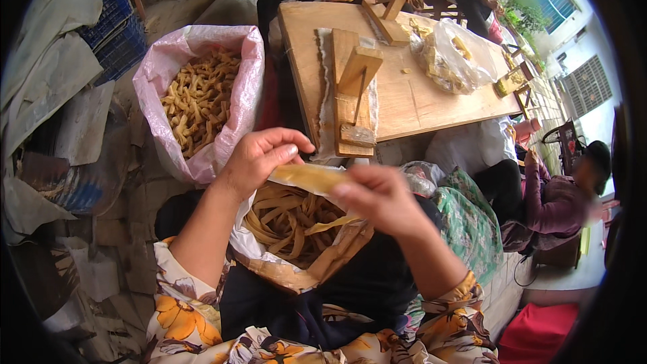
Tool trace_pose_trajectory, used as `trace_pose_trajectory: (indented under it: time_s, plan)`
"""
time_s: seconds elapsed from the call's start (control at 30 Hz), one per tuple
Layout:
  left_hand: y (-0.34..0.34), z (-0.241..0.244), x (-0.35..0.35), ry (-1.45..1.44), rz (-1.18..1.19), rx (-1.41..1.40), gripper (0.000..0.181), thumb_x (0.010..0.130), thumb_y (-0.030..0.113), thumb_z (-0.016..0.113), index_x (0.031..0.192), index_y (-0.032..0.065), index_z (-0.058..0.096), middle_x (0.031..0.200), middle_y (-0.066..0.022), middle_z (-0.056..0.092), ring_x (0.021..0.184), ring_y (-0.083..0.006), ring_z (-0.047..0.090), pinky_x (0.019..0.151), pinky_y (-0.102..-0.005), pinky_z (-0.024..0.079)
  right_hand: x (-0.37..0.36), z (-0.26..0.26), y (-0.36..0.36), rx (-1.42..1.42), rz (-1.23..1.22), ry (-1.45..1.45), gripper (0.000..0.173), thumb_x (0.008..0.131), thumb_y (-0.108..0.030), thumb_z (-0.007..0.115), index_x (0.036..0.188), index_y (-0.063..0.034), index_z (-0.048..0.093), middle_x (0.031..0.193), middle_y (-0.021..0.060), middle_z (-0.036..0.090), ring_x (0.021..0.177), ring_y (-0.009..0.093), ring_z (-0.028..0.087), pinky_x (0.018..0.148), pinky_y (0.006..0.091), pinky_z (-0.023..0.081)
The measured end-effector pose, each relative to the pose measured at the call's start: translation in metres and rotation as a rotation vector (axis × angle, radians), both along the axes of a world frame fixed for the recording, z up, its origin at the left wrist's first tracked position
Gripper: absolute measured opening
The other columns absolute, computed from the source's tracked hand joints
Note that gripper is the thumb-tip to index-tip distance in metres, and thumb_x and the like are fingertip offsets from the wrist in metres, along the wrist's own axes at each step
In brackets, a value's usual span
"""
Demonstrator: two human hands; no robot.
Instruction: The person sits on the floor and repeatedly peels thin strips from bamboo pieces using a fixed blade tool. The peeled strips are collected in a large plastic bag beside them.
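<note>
A flat, translucent yellowish strip (307,177) stretches between my two hands, above an open paper sack. My right hand (381,199), slightly blurred, grips its right end between thumb and fingers. At the other end, my left hand (263,155) is on the strip, its thumb and forefinger pointing right; its lower fingers are hidden. The sack (295,278), brown with a white lining, rests at my lap and holds many long tan strips (298,220). Just beyond my hands, a wooden jig (356,101) with an upright block and a thin metal rod stands on a cloth at the table corner.
A pink woven sack (151,76) of knotted tan pieces (202,101) stands at left. The wooden table (404,106) bears a second jig (386,23) and a clear plastic bag (457,60). Co-workers sit across and at right. Blue crates (119,35) stand far left.
</note>
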State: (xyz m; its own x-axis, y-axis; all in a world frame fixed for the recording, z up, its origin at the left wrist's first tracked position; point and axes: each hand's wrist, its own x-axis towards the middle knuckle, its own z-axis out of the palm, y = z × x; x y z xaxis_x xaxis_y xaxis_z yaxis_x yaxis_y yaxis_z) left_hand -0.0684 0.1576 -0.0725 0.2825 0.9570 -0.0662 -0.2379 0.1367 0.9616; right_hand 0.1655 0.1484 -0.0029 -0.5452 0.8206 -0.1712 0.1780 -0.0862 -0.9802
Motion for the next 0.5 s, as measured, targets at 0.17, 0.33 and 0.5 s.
trace_pose_trajectory:
  time_s: [0.17, 0.33, 0.5]
  plan:
    - [-0.015, -0.012, -0.004, 0.005, 0.037, -0.007, 0.024, 0.094, 0.01, 0.053, 0.113, -0.0022, 0.062, 0.107, -0.01, 0.067, 0.087, -0.0128, 0.065, 0.082, -0.0275, 0.052, 0.029, 0.087, 0.005, 0.391, -0.343, 0.655, 0.011, 0.095, -0.013, 0.057, 0.087, -0.0066, 0.061, 0.055, -0.0061, 0.042, 0.047, 0.004, 0.038, 0.046, 0.0209, 0.031]
    - [-0.017, -0.02, 0.005, -0.088, 0.069, -0.036, 0.025, 0.095, 0.013, 0.053, 0.113, -0.0019, 0.062, 0.107, -0.0114, 0.067, 0.086, -0.0141, 0.065, 0.081, -0.0281, 0.052, 0.082, 0.185, 0.007, 0.682, -0.026, 0.908, 0.011, 0.096, -0.01, 0.046, 0.088, -0.0052, 0.051, 0.06, -0.0046, 0.036, 0.045, 0.005, 0.031, 0.047, 0.0218, 0.03]
    - [-0.022, -0.008, 0.004, -0.403, 0.028, -0.127, 0.029, 0.096, 0.018, 0.05, 0.112, -0.0033, 0.062, 0.107, -0.011, 0.067, 0.087, -0.0138, 0.065, 0.082, -0.028, 0.051, 0.036, 0.103, 0.019, 0.594, 0.109, 0.081, 0.011, 0.085, -0.005, 0.067, 0.094, -0.0004, 0.065, 0.073, 0.0054, 0.061, 0.06, 0.013, 0.055, 0.054, 0.0259, 0.043]
